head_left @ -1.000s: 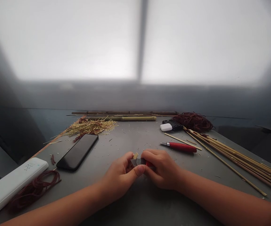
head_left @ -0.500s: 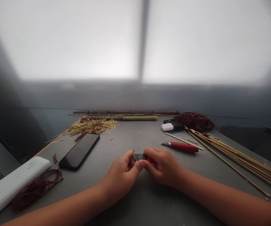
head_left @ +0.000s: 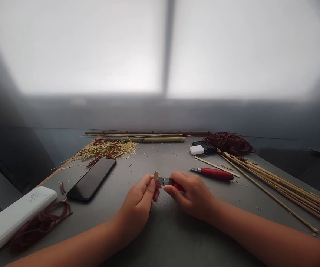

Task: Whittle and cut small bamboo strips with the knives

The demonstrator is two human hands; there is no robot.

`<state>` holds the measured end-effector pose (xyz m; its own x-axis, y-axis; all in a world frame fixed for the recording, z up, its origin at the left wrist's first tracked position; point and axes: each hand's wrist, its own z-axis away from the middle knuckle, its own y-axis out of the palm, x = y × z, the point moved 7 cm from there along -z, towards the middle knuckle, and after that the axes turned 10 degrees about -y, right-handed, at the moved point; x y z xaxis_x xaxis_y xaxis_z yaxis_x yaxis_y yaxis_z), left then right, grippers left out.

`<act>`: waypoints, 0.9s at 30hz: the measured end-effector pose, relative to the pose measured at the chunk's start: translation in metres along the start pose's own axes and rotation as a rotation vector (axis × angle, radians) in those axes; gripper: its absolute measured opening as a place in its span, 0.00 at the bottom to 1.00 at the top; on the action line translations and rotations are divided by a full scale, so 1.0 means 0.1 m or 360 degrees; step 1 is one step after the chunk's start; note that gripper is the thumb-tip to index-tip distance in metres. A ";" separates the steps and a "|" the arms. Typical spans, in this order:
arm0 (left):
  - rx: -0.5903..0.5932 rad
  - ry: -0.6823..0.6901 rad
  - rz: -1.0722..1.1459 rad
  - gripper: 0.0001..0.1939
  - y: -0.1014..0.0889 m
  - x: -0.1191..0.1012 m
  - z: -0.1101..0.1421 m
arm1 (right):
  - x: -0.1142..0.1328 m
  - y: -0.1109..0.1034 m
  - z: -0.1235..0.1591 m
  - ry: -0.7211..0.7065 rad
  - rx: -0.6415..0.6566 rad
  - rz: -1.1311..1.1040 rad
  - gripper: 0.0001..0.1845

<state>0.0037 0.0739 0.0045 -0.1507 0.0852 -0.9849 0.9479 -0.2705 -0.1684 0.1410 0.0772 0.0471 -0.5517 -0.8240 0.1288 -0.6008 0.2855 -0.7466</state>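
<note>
Between thumb and fingers, my left hand (head_left: 140, 200) pinches a short, flat bamboo piece (head_left: 155, 175) whose tip sticks up above the thumb. My right hand (head_left: 191, 193) is wrapped round the red handle of a knife (head_left: 179, 186). The knife's short grey blade (head_left: 164, 181) points left and lies close beside the bamboo piece; whether it touches is hard to see. Both hands are over the middle of the table. Beyond my right hand lies a second knife (head_left: 215, 173) with a red handle, its small blade pointing left.
On the left are a black phone (head_left: 93, 180), a white power bank (head_left: 17, 222), brown cord (head_left: 41, 224) and thin yellow shavings (head_left: 109, 149). Bamboo poles (head_left: 162, 139) lie at the back. At right are bamboo sticks (head_left: 276, 181), a brown cord bundle (head_left: 229, 142) and a white case (head_left: 197, 150).
My left thumb has come away from the blade and back onto the bamboo piece, which now shows more. The hands have drawn slightly apart, with the knife still in my right hand.
</note>
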 end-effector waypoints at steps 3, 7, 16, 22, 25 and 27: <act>0.0039 0.0007 -0.0050 0.21 0.00 0.01 0.00 | 0.00 0.00 -0.01 -0.0036 -0.0002 -0.0036 0.26; 0.0050 -0.0066 0.0062 0.21 0.00 0.01 -0.01 | 0.00 0.01 -0.01 -0.0054 -0.0006 -0.0052 0.27; 0.0151 -0.0135 0.0189 0.18 0.07 -0.05 0.02 | 0.07 0.01 0.00 -0.0168 0.0033 -0.0172 0.26; 0.0330 -0.0020 0.0086 0.18 0.15 -0.06 0.03 | 0.12 0.00 -0.01 -0.0256 0.0050 -0.0281 0.26; 0.0377 -0.0013 0.0082 0.19 0.15 -0.06 0.03 | 0.12 0.00 -0.01 -0.0253 0.0054 -0.0320 0.26; 0.0403 -0.0034 0.0094 0.18 0.16 -0.08 0.05 | 0.12 0.00 0.00 -0.0251 0.0058 -0.0350 0.26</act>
<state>0.0184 0.0644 0.0096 -0.1058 0.0423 -0.9935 0.8549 -0.5064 -0.1126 0.1341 0.0679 0.0487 -0.3117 -0.9311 0.1896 -0.6734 0.0757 -0.7354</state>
